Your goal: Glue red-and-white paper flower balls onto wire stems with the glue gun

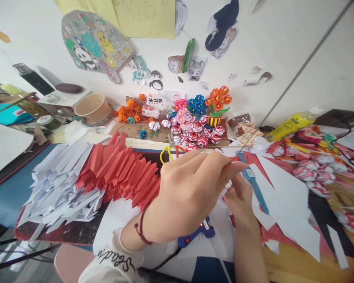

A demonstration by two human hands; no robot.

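My left hand is raised in the middle, its fingers closed together toward the right, beside the lower end of a thin dark stick that slants up to the top right. My right hand is just behind and to the right, fingers curled round a small white piece, mostly hidden by my left hand. Below them lies a blue glue gun with an orange light. Red folded paper strips and white paper strips are piled to the left.
Red and white paper flowers lie at the back, near scissors with yellow and orange handles. A blue watch and white sheets are at the right. A yellow bottle and a round tub stand farther back.
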